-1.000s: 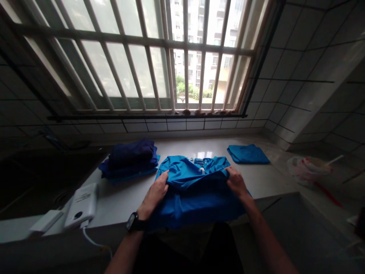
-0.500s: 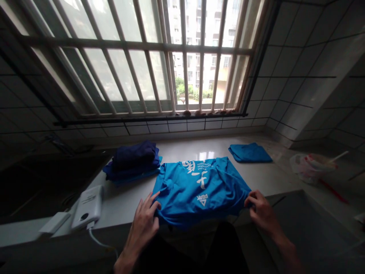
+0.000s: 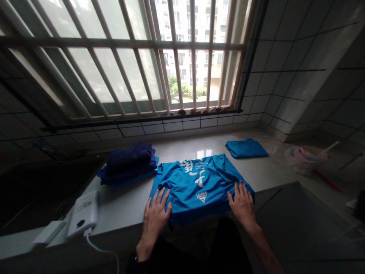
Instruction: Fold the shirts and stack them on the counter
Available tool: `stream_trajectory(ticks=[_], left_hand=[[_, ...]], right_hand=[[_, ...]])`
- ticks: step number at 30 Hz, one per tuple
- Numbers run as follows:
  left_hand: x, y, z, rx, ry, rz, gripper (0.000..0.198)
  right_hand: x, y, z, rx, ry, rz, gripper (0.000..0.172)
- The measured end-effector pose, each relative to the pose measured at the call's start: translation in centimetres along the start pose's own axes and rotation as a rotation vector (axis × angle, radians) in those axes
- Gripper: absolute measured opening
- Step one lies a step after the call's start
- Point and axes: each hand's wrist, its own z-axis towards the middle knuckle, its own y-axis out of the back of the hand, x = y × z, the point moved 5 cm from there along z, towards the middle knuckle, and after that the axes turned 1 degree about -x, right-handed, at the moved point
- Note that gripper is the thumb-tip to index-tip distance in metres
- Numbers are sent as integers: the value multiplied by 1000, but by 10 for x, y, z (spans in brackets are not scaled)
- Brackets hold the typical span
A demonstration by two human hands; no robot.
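A blue T-shirt point(image 3: 196, 190) with white lettering lies spread on the white counter, its near edge hanging over the front. My left hand point(image 3: 156, 209) rests on its left side, fingers stretched out over the cloth. On the right side of the shirt, my right hand point(image 3: 242, 201) lies with fingers spread. A stack of dark blue and blue folded clothes point(image 3: 128, 163) sits to the left of the shirt. Behind it, to the right, is a folded blue garment point(image 3: 246, 148).
A white power bank point(image 3: 83, 213) with a cable lies on the counter at left, beside a small white block point(image 3: 49, 233). Farther left is a dark sink point(image 3: 51, 182). A plastic bag with a container point(image 3: 306, 158) stands at right. A barred window rises behind.
Both hands have moved inward onto the shirt. My right hand has let go of the shirt's right edge and opened flat on it. The view has shifted slightly.
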Motion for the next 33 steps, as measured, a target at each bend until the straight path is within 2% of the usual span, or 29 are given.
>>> stream_trajectory(ticks=[4, 7, 9, 11, 14, 17, 20, 22, 26, 29, 33], left_hand=[[0, 1, 1, 6, 6, -10, 48], [-1, 0, 2, 10, 3, -16, 49], [-1, 0, 2, 5, 8, -20, 49], [-1, 0, 1, -5, 10, -23, 48], [-2, 0, 1, -7, 6, -28, 48], [-2, 1, 1, 1, 12, -38, 49], [-2, 1, 1, -3, 15, -42, 48], [-2, 0, 1, -6, 11, -37, 48], [-3, -1, 0, -2, 21, -18, 49], [-3, -3, -3, 5, 36, -12, 49], [-1, -9, -3, 17, 31, -22, 50]], right_hand=[[-7, 18, 13, -86, -30, 74, 58], [3, 29, 27, -130, 105, 138, 44], [16, 28, 36, -68, 261, 175, 39], [24, 24, 43, 38, 327, 192, 40], [18, 23, 51, 100, 236, 179, 43], [5, 30, 51, 64, 70, 116, 44], [4, 36, 36, 26, -10, 24, 47], [9, 34, 21, 44, -18, -16, 54], [21, 21, 1, 206, 16, -87, 56], [27, 16, 6, 259, 31, -131, 56], [37, 10, 26, 271, 27, -137, 56]])
